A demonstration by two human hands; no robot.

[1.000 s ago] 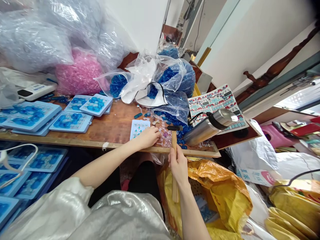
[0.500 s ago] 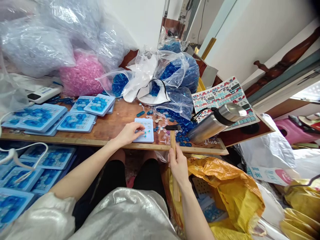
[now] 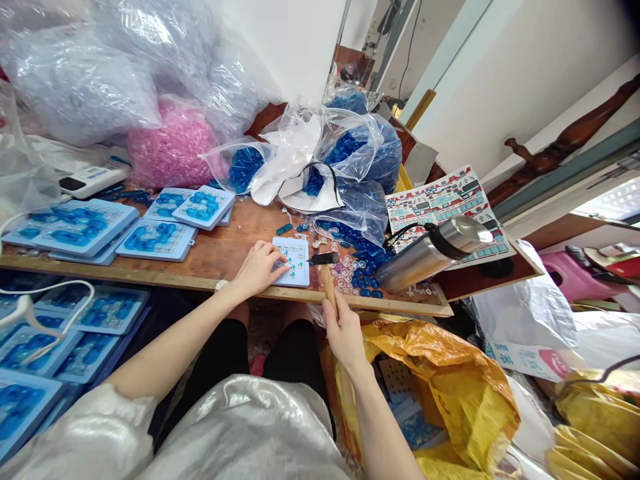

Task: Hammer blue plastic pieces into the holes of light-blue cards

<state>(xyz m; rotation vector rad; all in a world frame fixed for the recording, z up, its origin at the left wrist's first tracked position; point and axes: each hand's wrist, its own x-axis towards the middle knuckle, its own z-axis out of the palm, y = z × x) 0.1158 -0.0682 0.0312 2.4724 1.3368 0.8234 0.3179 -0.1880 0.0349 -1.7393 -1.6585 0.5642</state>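
A light blue plastic panel (image 3: 299, 257) with small teal and clear parts on it lies flat near the table's front edge. My left hand (image 3: 260, 268) holds its left side, fingers bent over the edge and thumb tip on its face. In my right hand (image 3: 344, 330) is a hammer (image 3: 329, 283), gripped by its wooden handle. The dark hammer head (image 3: 324, 258) is just right of the panel, above the table; whether it touches anything cannot be made out. Loose blue pieces (image 3: 367, 270) and clear rings (image 3: 345, 265) are scattered to the right.
Light blue panels with blue parts (image 3: 157, 239) are stacked on the table's left, and more (image 3: 107, 310) lie below. Plastic bags (image 3: 170, 143) fill the back. A steel flask (image 3: 425, 257) leans beside a sticker sheet (image 3: 450, 207). A yellow bag (image 3: 440, 380) stands below right.
The hammer and my right hand have moved left, bringing the head close to the panel's right edge. My left fingers have shifted slightly on the panel. The camera view has shifted a little.
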